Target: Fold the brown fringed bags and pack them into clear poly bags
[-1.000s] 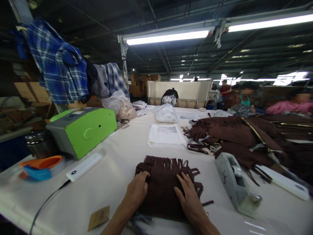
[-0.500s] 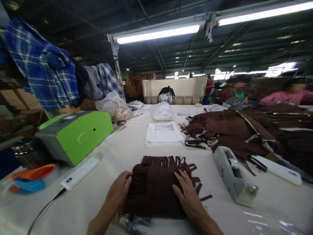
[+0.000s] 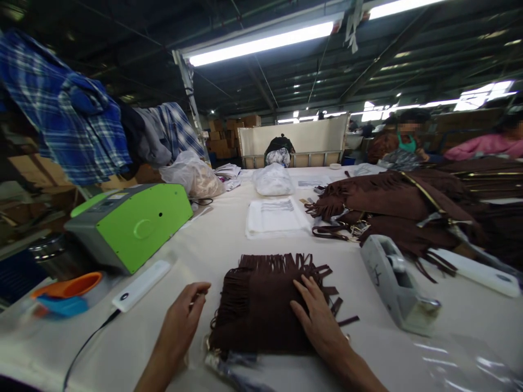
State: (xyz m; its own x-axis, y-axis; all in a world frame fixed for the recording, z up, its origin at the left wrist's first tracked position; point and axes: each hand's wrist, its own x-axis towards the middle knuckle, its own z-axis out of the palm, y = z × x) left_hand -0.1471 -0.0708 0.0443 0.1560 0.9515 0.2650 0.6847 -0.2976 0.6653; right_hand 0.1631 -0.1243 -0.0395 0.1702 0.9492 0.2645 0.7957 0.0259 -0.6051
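Note:
A dark brown fringed bag [image 3: 272,310] lies flat on the white table in front of me, its fringe spread along the far and side edges. My right hand [image 3: 316,310] rests on the bag's right part with fingers stretched out. My left hand [image 3: 183,310] hovers just left of the bag, apart from it, fingers loosely extended and nothing held. At the bag's near edge, some clear plastic wrap [image 3: 232,370] with metal hardware sticks out, partly blurred.
A grey tape dispenser [image 3: 400,288] stands right of the bag, near clear plastic sheets [image 3: 461,359]. Brown fringed bags [image 3: 392,201] are heaped behind it. White plastic bags [image 3: 275,218] lie ahead. Leftward are a green machine [image 3: 143,228], a white corded device [image 3: 141,286] and an orange tape holder [image 3: 73,288].
My left hand has let go of the bag's left edge and moved away to the left. My right hand stays on the bag. The view has shifted slightly.

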